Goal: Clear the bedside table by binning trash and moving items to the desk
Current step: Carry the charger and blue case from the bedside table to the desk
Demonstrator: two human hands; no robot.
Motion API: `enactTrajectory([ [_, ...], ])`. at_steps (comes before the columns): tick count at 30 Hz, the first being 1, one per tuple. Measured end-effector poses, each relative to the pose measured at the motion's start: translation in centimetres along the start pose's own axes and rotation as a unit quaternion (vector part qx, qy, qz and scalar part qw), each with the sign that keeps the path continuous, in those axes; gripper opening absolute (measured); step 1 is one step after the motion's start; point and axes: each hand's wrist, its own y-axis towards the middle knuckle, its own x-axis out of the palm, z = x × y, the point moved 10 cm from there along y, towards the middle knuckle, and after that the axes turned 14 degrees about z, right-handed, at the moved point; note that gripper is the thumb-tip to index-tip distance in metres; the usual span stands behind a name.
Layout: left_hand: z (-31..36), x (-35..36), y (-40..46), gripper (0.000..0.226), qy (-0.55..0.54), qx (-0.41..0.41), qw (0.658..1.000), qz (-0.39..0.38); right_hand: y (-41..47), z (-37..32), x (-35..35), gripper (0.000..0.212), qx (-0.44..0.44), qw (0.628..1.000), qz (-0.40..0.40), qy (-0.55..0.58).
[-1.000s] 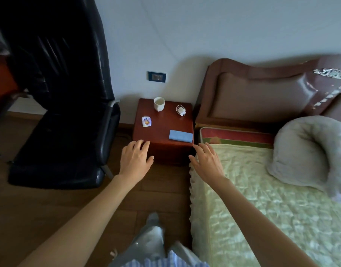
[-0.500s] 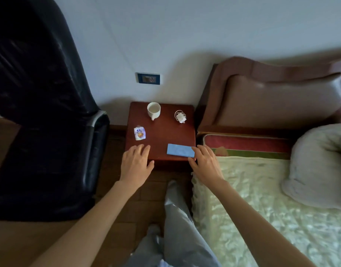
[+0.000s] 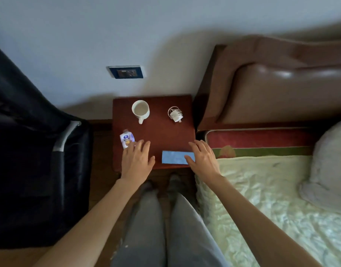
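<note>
Over the near edge of the bedside table (image 3: pixel 162 132), both hands hover with fingers straight and loosely spread, holding nothing. The left hand (image 3: pixel 136 162) has its fingertips just beside a small carton (image 3: pixel 127 139) (touching or not, I cannot tell). The right hand (image 3: pixel 202 160) overlaps the blue packet (image 3: pixel 173 157) at its thumb. Beyond the fingertips stand a white mug (image 3: pixel 140 110) and a coiled white charger (image 3: pixel 175 113).

A bedroom in a home.
A quilted pale-green bed (image 3: pixel 271 199) with brown padded leather headboard (image 3: pixel 281 89) stands beside a small red-brown wooden bedside table (image 3: pixel 165 135).
</note>
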Motion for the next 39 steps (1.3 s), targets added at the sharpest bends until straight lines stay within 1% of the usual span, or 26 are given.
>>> enactTrajectory([
  [4, -0.8, 4.4, 2.5, 0.052, 0.013, 0.028, 0.999, -0.038, 0.3, 2.6, 3.4, 0.054, 0.044, 0.999, -0.008, 0.007],
  [7, -0.7, 7.5, 4.2, 0.051, 0.002, 0.067, 0.996, -0.057, 0.0, 4.2, 5.8, 0.058, 0.072, 0.997, -0.001, 0.012],
  [11, 0.1, 11.1, 6.2, 0.049, -0.023, 0.133, 0.989, -0.063, -0.7, 4.8, 9.3, 0.064, 0.085, 0.996, 0.011, 0.021],
  [14, 0.8, 13.3, 7.4, 0.049, -0.029, 0.178, 0.982, -0.061, -1.0, 5.1, 12.8, 0.07, 0.1, 0.995, -0.009, 0.019],
  [20, 0.4, 17.5, 10.2, 0.05, -0.027, 0.211, 0.976, -0.055, -1.0, 5.6, 19.1, 0.081, 0.091, 0.995, -0.048, 0.001],
  [24, 0.0, 19.7, 11.1, 0.051, -0.032, 0.222, 0.973, -0.048, -0.1, 6.0, 20.1, 0.077, 0.056, 0.998, -0.004, -0.028],
  [27, -0.1, 20.5, 11.2, 0.051, -0.045, 0.229, 0.972, -0.034, 0.1, 6.2, 20.0, 0.074, 0.022, 0.999, 0.014, -0.043],
  [32, -0.1, 20.7, 11.5, 0.053, -0.066, 0.214, 0.974, -0.022, 0.5, 5.6, 19.5, 0.066, -0.02, 0.998, 0.012, -0.056],
  [36, 0.6, 19.9, 12.2, 0.056, -0.088, 0.219, 0.972, -0.007, 0.4, 5.9, 19.0, 0.067, 0.019, 0.999, 0.004, -0.033],
  [39, 1.5, 19.1, 13.6, 0.062, -0.096, 0.228, 0.969, 0.01, 0.4, 6.6, 17.1, 0.066, 0.081, 0.995, 0.051, -0.009],
])
